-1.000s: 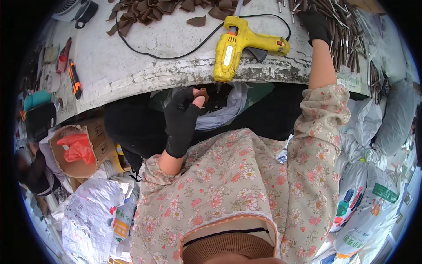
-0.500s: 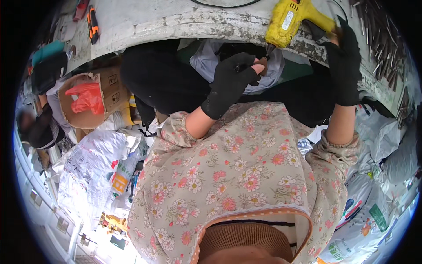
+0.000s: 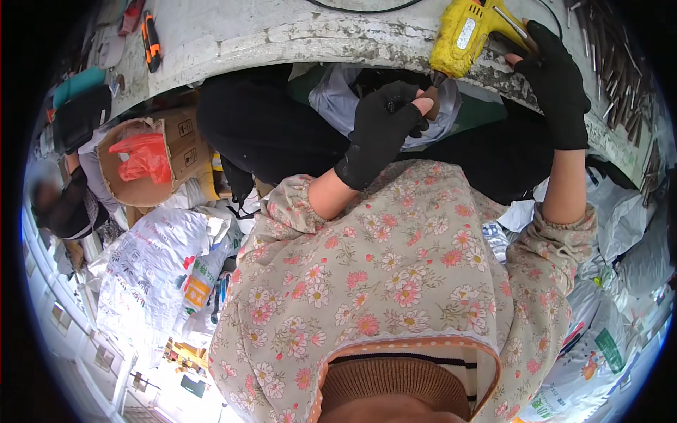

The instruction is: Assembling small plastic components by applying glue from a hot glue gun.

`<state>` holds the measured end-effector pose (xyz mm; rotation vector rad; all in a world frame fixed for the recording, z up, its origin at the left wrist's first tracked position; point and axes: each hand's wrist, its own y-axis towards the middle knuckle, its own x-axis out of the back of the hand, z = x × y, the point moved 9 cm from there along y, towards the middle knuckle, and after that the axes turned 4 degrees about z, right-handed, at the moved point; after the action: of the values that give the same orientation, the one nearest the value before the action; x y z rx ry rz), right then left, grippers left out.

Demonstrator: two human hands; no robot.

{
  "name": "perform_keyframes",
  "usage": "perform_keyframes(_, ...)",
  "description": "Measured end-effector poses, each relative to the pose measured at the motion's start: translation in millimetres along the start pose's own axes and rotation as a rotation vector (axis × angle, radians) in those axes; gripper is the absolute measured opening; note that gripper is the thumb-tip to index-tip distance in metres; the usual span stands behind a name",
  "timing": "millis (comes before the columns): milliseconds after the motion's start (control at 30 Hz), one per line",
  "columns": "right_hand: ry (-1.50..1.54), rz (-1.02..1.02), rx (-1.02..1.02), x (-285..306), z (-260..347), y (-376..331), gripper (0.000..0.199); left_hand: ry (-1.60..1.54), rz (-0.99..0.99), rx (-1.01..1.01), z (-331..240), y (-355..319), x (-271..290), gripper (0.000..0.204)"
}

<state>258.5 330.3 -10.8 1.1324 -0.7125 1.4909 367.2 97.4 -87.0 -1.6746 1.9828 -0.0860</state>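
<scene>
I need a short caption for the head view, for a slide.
Gloved right hand grips yellow glue gun; left hand pinches a small piece.

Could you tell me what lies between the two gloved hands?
In the head view, the yellow glue gun on the table edge sits between the left hand and right hand, nozzle toward the left.

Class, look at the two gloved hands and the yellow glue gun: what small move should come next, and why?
Probably bring the small brown piece up against the nozzle. The left hand pinches that piece just under the tip of the yellow glue gun, while the right hand grips the gun's handle at the table edge. Piece and nozzle look almost touching.
</scene>
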Motion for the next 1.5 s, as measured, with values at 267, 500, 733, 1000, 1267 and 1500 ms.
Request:
perform_keyframes(267,0.085,-0.091,0.015,3,34,-13,0.046,0.024,-0.031,-0.058,-15,-9,2,0.027)
perform_keyframes(500,0.703,0.284,0.087,-6,113,-87,0.046,-0.744,0.010,0.286,9,-2,-4,0.029)
perform_keyframes(733,0.796,0.479,-0.031,1,128,-96,0.038,-0.566,-0.057,0.352,6,-14,-5,0.031)
perform_keyframes(1000,0.484,0.494,0.129,16,147,-86,0.037,0.166,0.024,-0.079,-45,-18,0,0.032)
perform_keyframes(1267,0.489,0.528,0.120,-4,156,-86,0.034,0.119,0.017,-0.050,-30,-22,5,0.027)
perform_keyframes(1500,0.907,0.561,-0.149,-56,123,-99,0.031,0.674,0.283,-0.531,-53,-26,1,0.017)
